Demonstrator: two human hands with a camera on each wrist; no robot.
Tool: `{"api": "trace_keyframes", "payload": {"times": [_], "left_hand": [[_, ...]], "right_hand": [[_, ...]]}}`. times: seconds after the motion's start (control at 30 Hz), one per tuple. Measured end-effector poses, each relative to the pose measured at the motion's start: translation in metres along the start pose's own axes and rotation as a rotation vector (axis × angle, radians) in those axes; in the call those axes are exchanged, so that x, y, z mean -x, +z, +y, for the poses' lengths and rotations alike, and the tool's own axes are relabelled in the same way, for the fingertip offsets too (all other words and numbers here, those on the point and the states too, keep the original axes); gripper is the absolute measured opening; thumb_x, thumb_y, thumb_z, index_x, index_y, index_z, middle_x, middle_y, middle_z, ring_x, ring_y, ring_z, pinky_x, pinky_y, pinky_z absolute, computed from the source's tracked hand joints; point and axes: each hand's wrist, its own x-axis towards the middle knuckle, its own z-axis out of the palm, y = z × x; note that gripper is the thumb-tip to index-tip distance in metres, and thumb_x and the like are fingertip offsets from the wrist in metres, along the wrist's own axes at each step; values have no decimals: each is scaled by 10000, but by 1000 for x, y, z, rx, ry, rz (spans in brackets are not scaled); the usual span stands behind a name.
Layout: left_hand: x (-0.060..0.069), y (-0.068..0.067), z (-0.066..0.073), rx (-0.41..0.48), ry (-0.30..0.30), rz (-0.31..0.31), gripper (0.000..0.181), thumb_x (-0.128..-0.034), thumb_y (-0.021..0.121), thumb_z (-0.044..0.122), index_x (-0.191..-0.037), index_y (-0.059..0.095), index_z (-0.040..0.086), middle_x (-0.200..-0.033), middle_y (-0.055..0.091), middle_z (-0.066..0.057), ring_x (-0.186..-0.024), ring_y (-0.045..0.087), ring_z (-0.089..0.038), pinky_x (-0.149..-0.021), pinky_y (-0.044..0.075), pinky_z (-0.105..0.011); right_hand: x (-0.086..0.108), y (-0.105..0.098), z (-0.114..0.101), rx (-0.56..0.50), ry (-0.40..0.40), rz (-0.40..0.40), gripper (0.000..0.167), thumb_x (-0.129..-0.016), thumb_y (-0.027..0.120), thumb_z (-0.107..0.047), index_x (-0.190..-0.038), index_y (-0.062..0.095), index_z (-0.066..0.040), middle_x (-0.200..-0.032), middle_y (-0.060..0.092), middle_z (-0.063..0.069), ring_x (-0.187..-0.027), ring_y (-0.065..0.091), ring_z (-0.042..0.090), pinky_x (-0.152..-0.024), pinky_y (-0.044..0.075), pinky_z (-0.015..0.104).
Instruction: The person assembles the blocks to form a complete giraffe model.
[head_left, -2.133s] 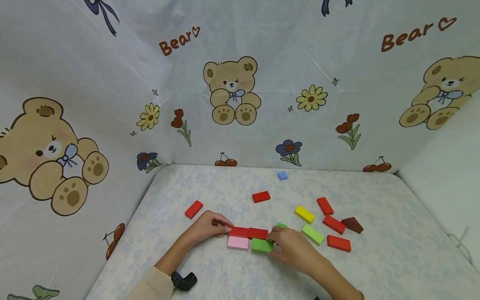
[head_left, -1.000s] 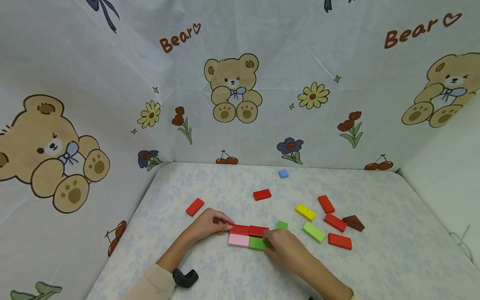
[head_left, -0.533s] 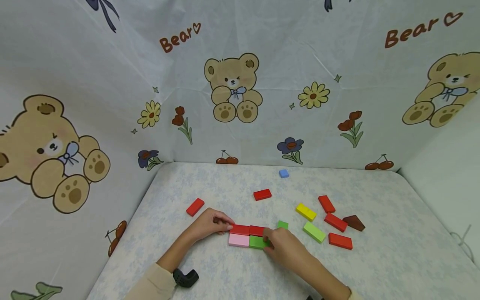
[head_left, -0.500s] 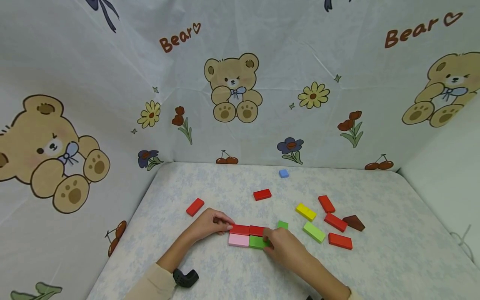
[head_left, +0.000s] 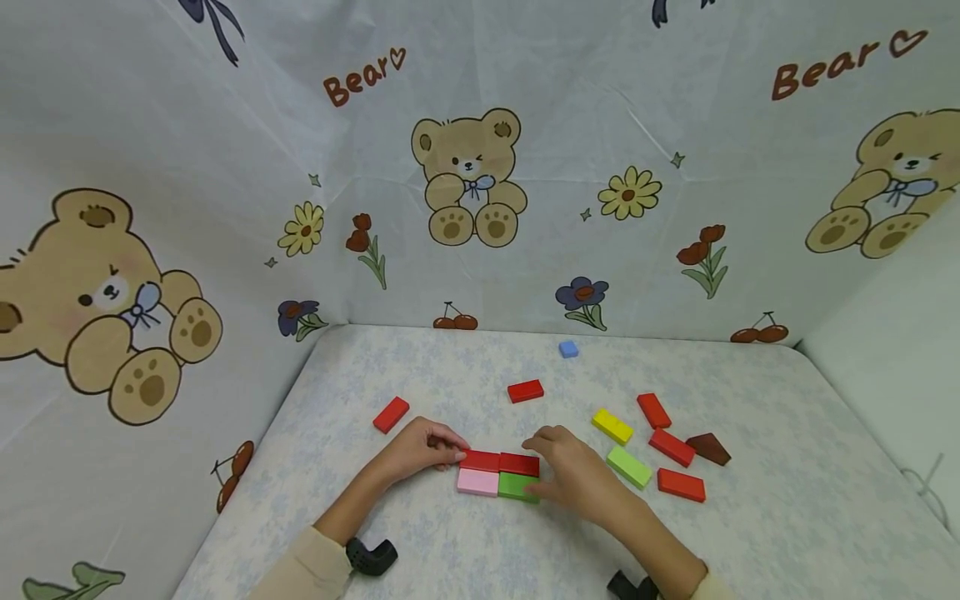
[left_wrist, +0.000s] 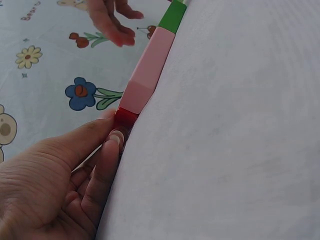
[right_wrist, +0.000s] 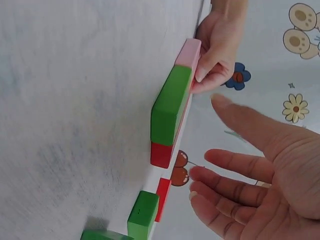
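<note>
Two red blocks (head_left: 480, 460) lie end to end on the table, touching, with a pink block (head_left: 477, 482) and a green block (head_left: 516, 487) along their near side. My left hand (head_left: 420, 446) pinches the outer end of the left red block between thumb and finger; the left wrist view shows these fingertips on the red end beside the pink block (left_wrist: 146, 75). Over the right end of the row is my right hand (head_left: 577, 475), its fingers spread and holding nothing. In the right wrist view its fingers stand apart from the green block (right_wrist: 170, 107).
To the right lie a yellow block (head_left: 612, 426), a light green block (head_left: 628, 467), several red blocks (head_left: 681, 484) and a brown piece (head_left: 708, 448). Farther back are a red block (head_left: 526, 391) and a small blue block (head_left: 568, 349). Another red block (head_left: 392, 414) lies left.
My right hand pushed the green block left against the pink one, then let go and spread its fingers. It now covers the small green block behind. My left hand stayed in place.
</note>
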Motion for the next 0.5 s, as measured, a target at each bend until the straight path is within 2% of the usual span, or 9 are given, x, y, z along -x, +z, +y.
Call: {"api": "trace_keyframes", "payload": {"times": [0.07, 0.23, 0.5], "left_hand": [[0, 0, 0, -2, -1, -1, 157, -892, 804, 185, -1030, 804, 109, -879, 757, -49, -666, 659, -155, -615, 578, -262], [-1, 0, -1, -11, 4, -1, 161, -893, 805, 199, -1036, 805, 123, -876, 758, -41, -669, 660, -154, -615, 577, -261], [0, 1, 0, -8, 8, 1, 154, -891, 806, 187, -1030, 806, 121, -865, 756, -45, -662, 653, -154, -607, 571, -252]], "right_hand": [[-3, 1, 2, 2, -13, -33, 585, -753, 921, -299, -1240, 705, -57, -1221, 655, 83, -1123, 587, 236, -898, 572, 388], [-8, 6, 7, 6, -31, -99, 628, -740, 928, -320, -1254, 701, -37, -1239, 658, 100, -1139, 586, 248, -930, 558, 404], [-11, 13, 11, 55, -96, -110, 621, -746, 921, -346, -1234, 707, -27, -1191, 666, 71, -1080, 590, 204, -918, 558, 372]]}}
